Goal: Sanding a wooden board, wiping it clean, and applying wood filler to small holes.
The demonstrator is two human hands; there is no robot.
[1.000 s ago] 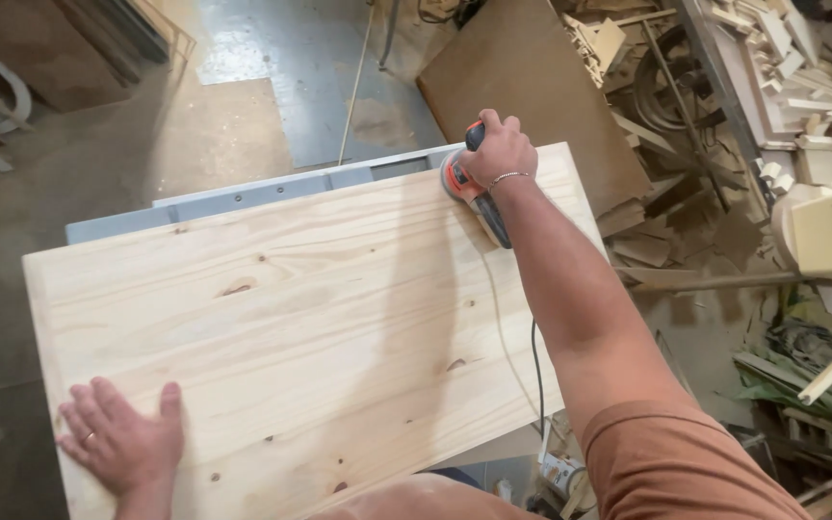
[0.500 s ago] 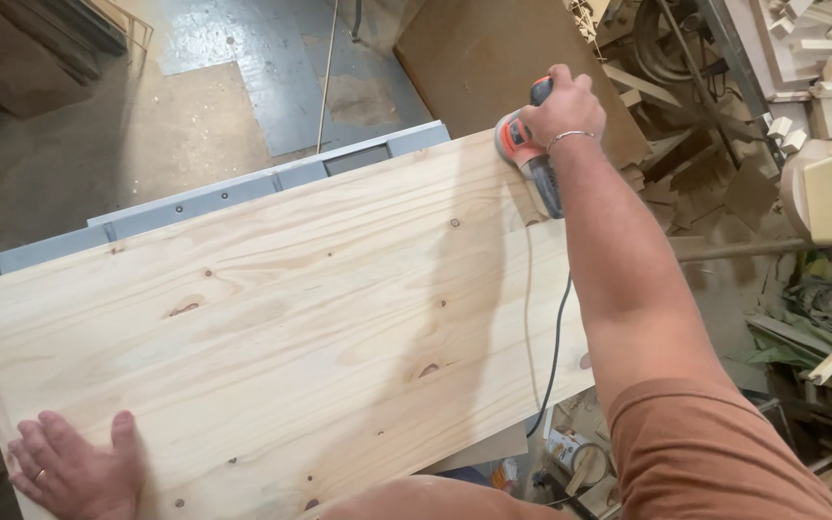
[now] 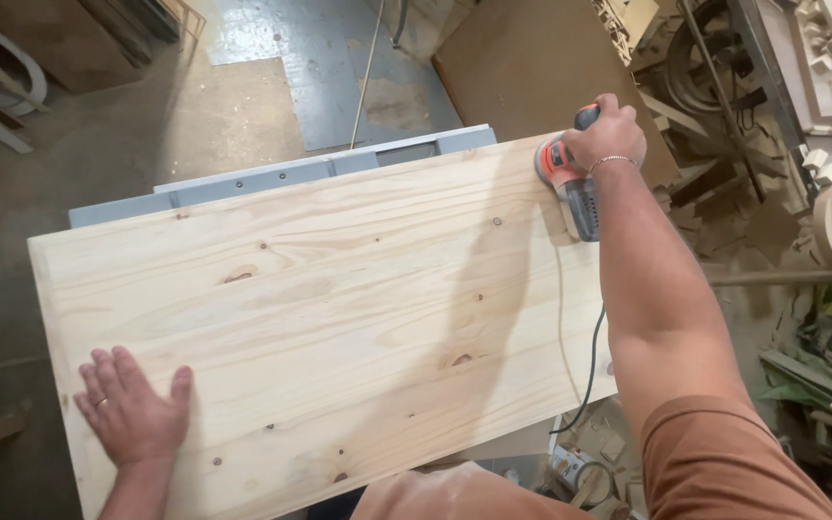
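Left hand [image 3: 132,409] slid inward, flat

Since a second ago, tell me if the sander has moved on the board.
No. The sander, gripped by the right hand, sits at the board's far right corner as before; only the camera shifted.

The wide pale-yellow pine board [image 3: 339,327] shows long tan grain streaks and scattered small dark-brown knots. The palm-sized orange, grey and black electric sander [image 3: 570,183] trails a black cord [image 3: 589,371]. The flat metal table [image 3: 320,171] beneath is blue-grey. The short cloth sleeve [image 3: 734,462] is rust-orange.
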